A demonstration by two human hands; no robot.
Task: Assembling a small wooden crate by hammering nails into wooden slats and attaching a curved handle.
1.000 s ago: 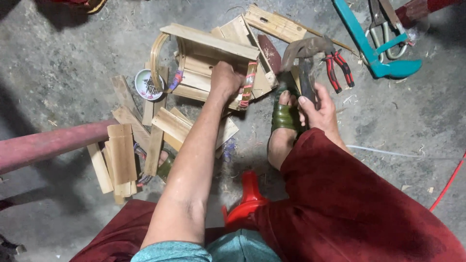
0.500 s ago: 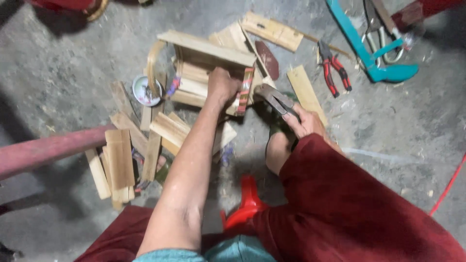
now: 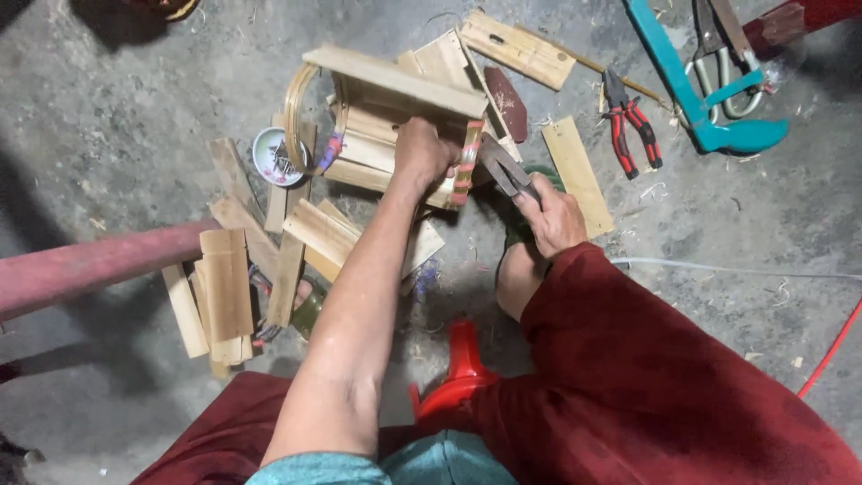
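left hand (image 3: pixel 422 153) is closed down over the front of a small wooden box frame (image 3: pixel 395 117), fingers wrapped over its edge, pinning it to the concrete floor (image 3: pixel 117 99). frame sits at arm's reach dead ahead, on a bed of loose slats, touching several of them.

right hand (image 3: pixel 554 218) is fisted round the handles of metal pincers (image 3: pixel 505 168); jaws point up-left at the frame's right end, just beside the banded corner. can't tell if the jaws bite anything.

handling, my read: frame is thin light wood, stiff but probably splits easily at the joints. it'll skate on the slats if not held down. best grip is across the top bar or a corner, not mid-slat. pincers are heavy steel, no grip issue.

around it: wood slats (image 3: pixel 224 283) stacked to the left, more fanned under the forearm. curved bamboo hoop (image 3: pixel 294 117) touching the frame's left side. red-handled pliers (image 3: pixel 628 126) lie well to the right, and a teal saw frame (image 3: pixel 696 99) with shears resting on it further out.

containers: one small round tin (image 3: pixel 274 154) left of the hoop, open, some small dark bits inside, too small to identify. the box frame itself looks empty.

red stool (image 3: pixel 458 377) between the knees, reddish pipe (image 3: pixel 90 265) crossing in from the left.
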